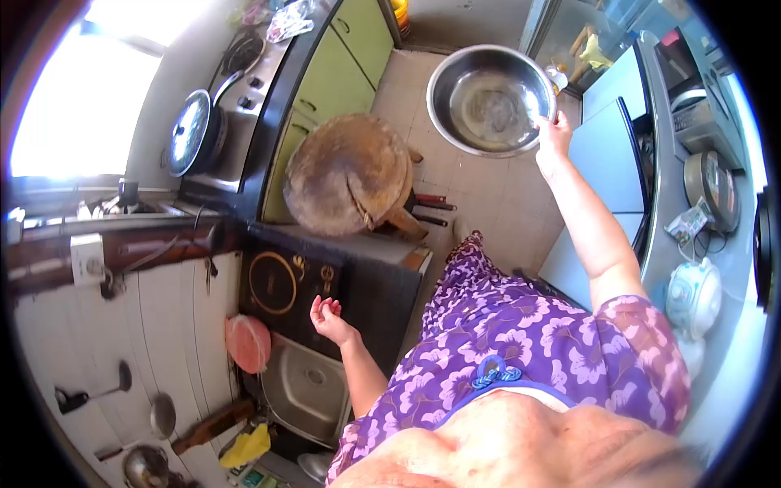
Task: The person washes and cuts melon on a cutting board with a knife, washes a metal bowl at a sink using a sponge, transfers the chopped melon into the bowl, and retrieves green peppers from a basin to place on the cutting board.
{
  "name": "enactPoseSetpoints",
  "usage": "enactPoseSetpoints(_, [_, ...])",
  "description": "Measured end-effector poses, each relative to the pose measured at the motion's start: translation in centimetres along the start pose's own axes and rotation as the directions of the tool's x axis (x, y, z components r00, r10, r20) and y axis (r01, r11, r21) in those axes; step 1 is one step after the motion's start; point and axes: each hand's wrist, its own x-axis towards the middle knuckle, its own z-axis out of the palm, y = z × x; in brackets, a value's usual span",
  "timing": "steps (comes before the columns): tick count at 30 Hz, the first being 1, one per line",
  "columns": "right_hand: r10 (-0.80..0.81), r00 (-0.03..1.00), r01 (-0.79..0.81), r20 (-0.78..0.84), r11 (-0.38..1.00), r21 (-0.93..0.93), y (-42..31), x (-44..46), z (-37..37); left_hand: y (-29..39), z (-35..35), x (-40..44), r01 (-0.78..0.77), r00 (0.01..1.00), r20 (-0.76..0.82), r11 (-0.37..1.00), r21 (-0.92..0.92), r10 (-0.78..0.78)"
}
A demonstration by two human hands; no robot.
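Observation:
A large steel basin [490,101] hangs over the tiled floor at the upper middle, tilted so its inside shows. My right hand [554,137] grips its rim at the lower right, fingers closed on the edge. The basin's bottom has dull, cloudy marks. My left hand [329,317] is raised over the dark counter [374,297], beside the induction plate [272,282], with its fingers curled loosely; I make out nothing in it. A round wooden chopping block [348,173] stands beyond the counter, with knife handles [431,209] next to it.
A lidded pan [195,134] sits on the stove at the left. The sink [303,386] and a pink round item [247,343] are at the lower left. Utensils hang on the wall. Along the right, a counter holds a teal-and-white pot [694,298] and a round tin [711,191].

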Motion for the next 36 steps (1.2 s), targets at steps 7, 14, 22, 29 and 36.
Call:
enactPoseSetpoints(7, [0.067, 0.966, -0.114, -0.251, 0.977, -0.179, -1.4, 0.7, -5.7, 1.3, 4.1, 8.9, 0.132, 0.991, 0.005, 0.979, 0.155, -0.134])
enactPoseSetpoints(14, [-0.12, 0.908, -0.063, -0.401, 0.908, -0.415, -3.7, 1.9, -11.7, 8.1, 26.0, 10.1, 0.242, 0.781, 0.532, 0.944, 0.224, -0.326])
enactPoseSetpoints(22, [-0.289, 0.894, -0.093, -0.341, 0.626, -0.774, -6.3, 5.3, -4.2, 15.5, 42.0, 4.4, 0.342, 0.18, 0.892, 0.877, 0.339, -0.415])
enactPoseSetpoints(29, [-0.499, 0.867, 0.35, 0.001, 0.605, -0.715, -16.2, 11.0, 6.1, 20.2, 37.6, 4.4, 0.31, 0.292, 0.826, 0.865, 0.395, -0.482])
enactPoseSetpoints(36, [-0.696, 0.587, 0.418, 0.414, -0.177, -0.891, -29.0, 15.0, 13.6, 20.4, 37.7, 9.9, 0.338, 0.363, 0.657, 0.75, 0.568, -0.661])
